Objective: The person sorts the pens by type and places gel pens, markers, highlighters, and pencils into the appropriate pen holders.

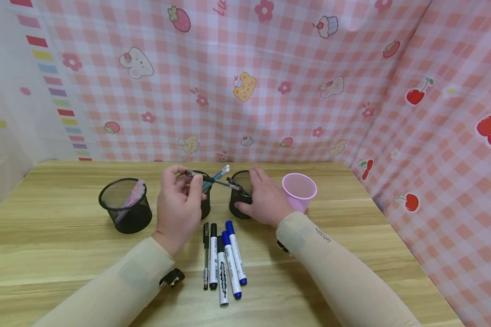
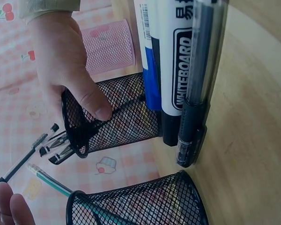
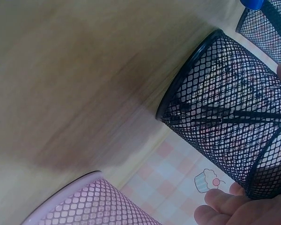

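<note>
1. Clear-barrelled gel pen with a black grip point(image 1: 221, 182): in the head view, our left hand point(image 1: 177, 209) pinches it between thumb and fingers. Its free end points right from that pinch, toward the mouth of a round black wire-mesh cup point(image 1: 236, 206). We'd do best pinching lightly, well back.

2. In the left wrist view, that free end sits just above the rim, near the slim dark-and-clear pens point(image 2: 58, 146) poking out. Tilting ours steeper should avoid snagging them. Our right hand point(image 2: 65, 61) grips the cup, thumb against its wall.

3. In the right wrist view, our fingertips point(image 3: 222, 201) brace the rim; we should steady without squeezing. Beside this grip stands a pink mesh cup point(image 3: 84, 206), easily bumped.
</note>
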`<state>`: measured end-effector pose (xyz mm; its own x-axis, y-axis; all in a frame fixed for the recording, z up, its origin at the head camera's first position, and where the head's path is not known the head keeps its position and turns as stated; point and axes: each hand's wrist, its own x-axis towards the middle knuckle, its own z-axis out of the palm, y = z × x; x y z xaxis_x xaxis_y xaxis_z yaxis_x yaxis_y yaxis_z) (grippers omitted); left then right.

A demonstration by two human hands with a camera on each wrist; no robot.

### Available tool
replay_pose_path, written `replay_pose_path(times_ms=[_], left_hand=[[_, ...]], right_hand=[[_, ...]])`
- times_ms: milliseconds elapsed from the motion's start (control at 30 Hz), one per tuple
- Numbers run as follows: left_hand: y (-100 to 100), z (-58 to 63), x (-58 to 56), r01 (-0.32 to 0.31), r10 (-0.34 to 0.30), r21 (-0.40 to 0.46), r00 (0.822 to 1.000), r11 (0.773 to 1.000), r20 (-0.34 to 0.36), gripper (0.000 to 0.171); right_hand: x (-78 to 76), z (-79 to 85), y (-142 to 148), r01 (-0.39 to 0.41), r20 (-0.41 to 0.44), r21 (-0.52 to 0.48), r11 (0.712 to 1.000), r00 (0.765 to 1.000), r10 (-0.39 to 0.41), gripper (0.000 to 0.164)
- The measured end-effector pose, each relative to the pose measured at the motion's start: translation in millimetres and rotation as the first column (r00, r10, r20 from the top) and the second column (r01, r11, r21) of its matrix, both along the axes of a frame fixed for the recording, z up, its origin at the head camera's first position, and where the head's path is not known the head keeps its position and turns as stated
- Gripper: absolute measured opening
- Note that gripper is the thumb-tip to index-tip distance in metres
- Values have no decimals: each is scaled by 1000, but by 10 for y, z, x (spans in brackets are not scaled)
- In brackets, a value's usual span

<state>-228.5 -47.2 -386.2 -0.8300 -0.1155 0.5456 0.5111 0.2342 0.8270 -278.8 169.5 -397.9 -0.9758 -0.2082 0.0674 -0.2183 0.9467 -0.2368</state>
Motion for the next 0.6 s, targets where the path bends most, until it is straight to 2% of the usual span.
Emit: replay_pose_path(times_ms=[300,600], left_hand=[[52,13,-41,-26,26,-5,1000,1000,7,25],[99,1,-71,-49,49,-74,999,996,4,24]], right_hand=[[-4,-4,2,-2,-11,1,1000,1000,2,108],[1,-1,-1,5,-7,-6,1000,1000,-5,108]])
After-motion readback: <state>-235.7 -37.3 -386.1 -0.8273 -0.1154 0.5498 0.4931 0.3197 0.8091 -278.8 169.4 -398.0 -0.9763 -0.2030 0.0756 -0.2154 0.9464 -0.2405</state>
